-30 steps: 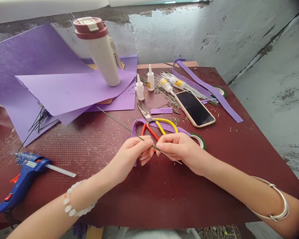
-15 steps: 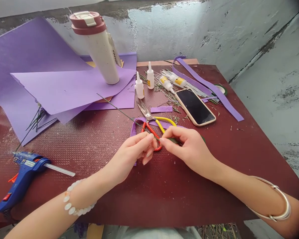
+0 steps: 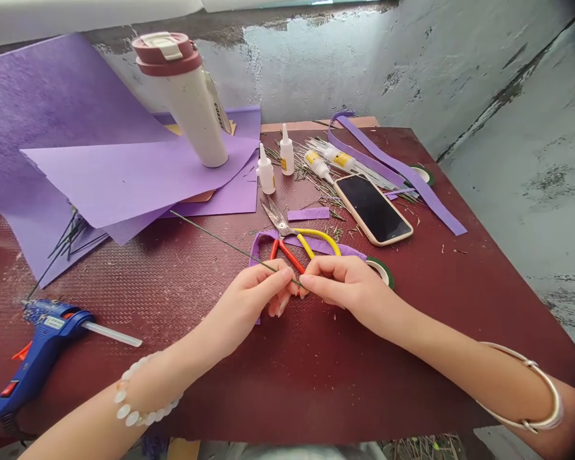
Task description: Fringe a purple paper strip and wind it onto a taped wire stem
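Note:
A thin green wire stem (image 3: 220,240) slants up and left from my fingers, its far end over the purple paper's edge. My left hand (image 3: 263,287) pinches it between thumb and forefinger. At its lower end the fingertips of my right hand (image 3: 347,284) are closed on it, almost touching the left ones. Just beyond both hands lie scissors (image 3: 280,225) with one red and one yellow handle, across a purple strip (image 3: 349,249). Beside my right hand rests a roll of green tape (image 3: 387,273), partly covered by that hand. Any tape between my fingers is too small to make out.
A blue glue gun (image 3: 43,351) lies at left. Behind are purple sheets (image 3: 124,182), a tall cup (image 3: 196,115), small glue bottles (image 3: 266,176), loose wires (image 3: 311,172) and a phone (image 3: 374,211). Long purple strips (image 3: 412,176) lie at the back right, near the wall.
Both hands have shifted slightly left and down with the wire stem, which tilts a little flatter. The tape roll shows more beside my right hand. The camera view has moved slightly.

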A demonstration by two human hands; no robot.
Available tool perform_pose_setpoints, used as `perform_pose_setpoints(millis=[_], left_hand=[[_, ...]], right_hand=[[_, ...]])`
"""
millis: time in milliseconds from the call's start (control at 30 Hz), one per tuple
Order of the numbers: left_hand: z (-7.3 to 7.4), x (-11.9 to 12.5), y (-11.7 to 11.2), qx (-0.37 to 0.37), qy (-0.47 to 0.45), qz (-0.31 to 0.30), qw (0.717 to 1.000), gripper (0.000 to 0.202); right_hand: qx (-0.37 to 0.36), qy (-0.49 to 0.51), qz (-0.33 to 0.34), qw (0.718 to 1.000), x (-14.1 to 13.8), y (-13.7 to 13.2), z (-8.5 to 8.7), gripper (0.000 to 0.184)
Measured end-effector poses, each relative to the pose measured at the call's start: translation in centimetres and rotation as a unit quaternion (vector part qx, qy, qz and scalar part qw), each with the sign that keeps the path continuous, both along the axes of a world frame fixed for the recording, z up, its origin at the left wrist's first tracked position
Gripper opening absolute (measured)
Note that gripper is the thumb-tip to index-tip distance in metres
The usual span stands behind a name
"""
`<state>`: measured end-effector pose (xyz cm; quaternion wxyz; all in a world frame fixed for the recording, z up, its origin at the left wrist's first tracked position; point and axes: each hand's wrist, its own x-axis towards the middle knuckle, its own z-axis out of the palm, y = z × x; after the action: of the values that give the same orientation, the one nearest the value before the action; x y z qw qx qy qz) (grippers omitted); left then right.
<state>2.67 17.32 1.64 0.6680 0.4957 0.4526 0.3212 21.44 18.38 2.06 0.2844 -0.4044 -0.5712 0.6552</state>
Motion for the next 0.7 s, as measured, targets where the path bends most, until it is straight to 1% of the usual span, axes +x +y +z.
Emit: perform_pose_setpoints(millis=[67, 133, 200, 300, 367, 467, 567, 700], left_hand=[[0.0, 0.0, 0.0, -0.002, -0.004, -0.01, 1.0, 0.033], [0.1, -0.1, 0.0, -0.001, -0.009, -0.016, 1.0, 0.032], [0.2, -0.2, 0.0, 0.003, -0.009, -0.016, 1.0, 0.031], [0.4, -0.2, 0.0, 0.004, 0.0, -0.013, 1.0, 0.028], [0.4, -0.2, 0.1, -0.002, 0.002, -0.013, 1.0, 0.027], [0.3, -0.1, 0.1, -0.017, 0.006, -0.01, 1.0, 0.03], [0.1, 0.0, 0.1, -0.029, 0.029, -0.015, 0.999, 0.037], [-0.1, 0.0, 0.2, -0.018, 0.057, -0.024, 0.998, 0.041]], right_hand=[[-0.073, 0.053, 0.013, 0.996, 0.0, 0.2, -0.3, 0.026], [-0.125, 0.09, 0.031, 0.988, 0.1, 0.4, -0.5, 0.027], [-0.155, 0.114, 0.049, 0.98, 0.3, 0.5, -0.7, 0.026], [-0.172, 0.133, 0.07, 0.974, 0.4, 0.6, -1.0, 0.026], [-0.159, 0.137, 0.073, 0.975, 0.4, 0.5, -1.2, 0.027], [-0.095, 0.11, 0.052, 0.988, 0.1, 0.3, -1.3, 0.028], [-0.028, 0.039, 0.029, 0.998, -0.1, -0.1, -1.1, 0.029], [0.06, -0.05, 0.026, 0.997, -0.1, -0.3, -0.6, 0.023]])
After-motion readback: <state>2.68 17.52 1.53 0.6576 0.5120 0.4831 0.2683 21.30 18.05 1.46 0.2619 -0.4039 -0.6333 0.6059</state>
